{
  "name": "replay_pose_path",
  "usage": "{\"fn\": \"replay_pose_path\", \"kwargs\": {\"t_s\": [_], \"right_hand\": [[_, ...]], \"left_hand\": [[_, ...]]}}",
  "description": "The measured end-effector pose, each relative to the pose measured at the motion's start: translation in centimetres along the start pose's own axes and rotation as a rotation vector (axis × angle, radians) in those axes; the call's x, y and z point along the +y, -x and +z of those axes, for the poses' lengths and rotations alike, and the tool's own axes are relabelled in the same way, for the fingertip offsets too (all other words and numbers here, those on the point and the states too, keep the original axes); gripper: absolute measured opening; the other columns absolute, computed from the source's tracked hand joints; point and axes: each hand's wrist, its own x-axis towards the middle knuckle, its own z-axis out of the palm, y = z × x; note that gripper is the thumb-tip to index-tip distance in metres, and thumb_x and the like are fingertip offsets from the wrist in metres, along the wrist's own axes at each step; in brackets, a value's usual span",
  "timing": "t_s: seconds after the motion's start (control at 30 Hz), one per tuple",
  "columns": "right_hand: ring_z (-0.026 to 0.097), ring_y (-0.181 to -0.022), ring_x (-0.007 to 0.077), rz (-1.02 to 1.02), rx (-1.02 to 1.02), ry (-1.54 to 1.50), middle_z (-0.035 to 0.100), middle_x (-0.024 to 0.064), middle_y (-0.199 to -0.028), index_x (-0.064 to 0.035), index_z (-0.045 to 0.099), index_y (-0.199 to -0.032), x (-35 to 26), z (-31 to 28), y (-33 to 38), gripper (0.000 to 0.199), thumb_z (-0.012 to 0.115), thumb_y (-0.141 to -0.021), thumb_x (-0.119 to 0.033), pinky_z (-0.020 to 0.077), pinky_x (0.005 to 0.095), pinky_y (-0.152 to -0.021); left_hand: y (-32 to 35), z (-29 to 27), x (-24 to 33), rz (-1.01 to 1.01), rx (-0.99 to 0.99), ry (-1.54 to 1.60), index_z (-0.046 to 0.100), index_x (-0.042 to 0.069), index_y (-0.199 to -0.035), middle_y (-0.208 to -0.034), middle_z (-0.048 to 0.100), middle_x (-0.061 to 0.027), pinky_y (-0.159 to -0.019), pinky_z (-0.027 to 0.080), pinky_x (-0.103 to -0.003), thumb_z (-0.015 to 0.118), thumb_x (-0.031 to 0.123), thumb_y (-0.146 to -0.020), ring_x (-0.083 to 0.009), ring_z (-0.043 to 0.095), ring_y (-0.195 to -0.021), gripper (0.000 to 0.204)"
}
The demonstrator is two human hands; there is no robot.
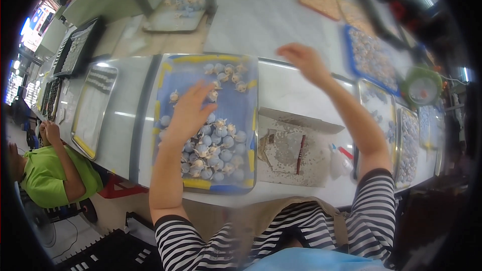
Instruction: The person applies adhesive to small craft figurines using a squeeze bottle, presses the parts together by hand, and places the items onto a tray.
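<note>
My left hand [191, 110] is over a blue tray [193, 78] edged with yellow tape, its fingers spread and its thumb apart. Beside its fingertips sits one small grey-blue and cream figure piece [215, 95]. A pile of similar round pieces [216, 145] fills the near part of the tray, partly under my left wrist. More of them [228, 73] stand in a loose group at the far right of the tray. My right hand [304, 62] is raised above the white table, right of the tray. Its fingers stretch leftward, slightly blurred, with nothing visible in them.
A stained cardboard sheet [316, 173] with a dark red stick [301, 154] lies right of the tray, near a white bottle [340, 165] with a red part. Filled trays [374, 57] stand at the right. A person in green [60, 173] sits at the left, near another tray [95, 105].
</note>
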Motion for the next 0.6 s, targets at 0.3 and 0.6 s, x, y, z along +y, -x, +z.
{"fn": "replay_pose_path", "kwargs": {"t_s": [0.3,0.6], "right_hand": [[0.036,-0.122,0.0289,-0.495,-0.154,0.396,0.052,0.0098,-0.12,-0.0115,0.058,-0.106,-3.4,8.6,-1.1,0.04,0.04,-0.077,0.008,0.0273,0.0412,-0.101],[0.048,-0.108,0.0265,-0.139,-0.221,0.139,0.055,0.0082,-0.114,-0.0107,0.059,-0.1,-3.5,7.7,-1.7,0.035,0.037,-0.079,0.006,0.0213,0.0456,-0.104]], "left_hand": [[1.0,-0.8,-0.5,0.156,-0.117,-0.019,0.055,0.004,-0.107,-0.114,0.053,-0.014,-0.086,0.04,-0.037,0.06,0.014,-0.076,-0.032,0.049,-0.102,0.033],[0.9,-0.5,-0.6,0.092,-0.022,0.022,0.056,0.003,-0.105,-0.106,0.056,-0.0168,-0.084,0.041,-0.039,0.06,0.015,-0.076,-0.0328,0.051,-0.098,0.031]]}}
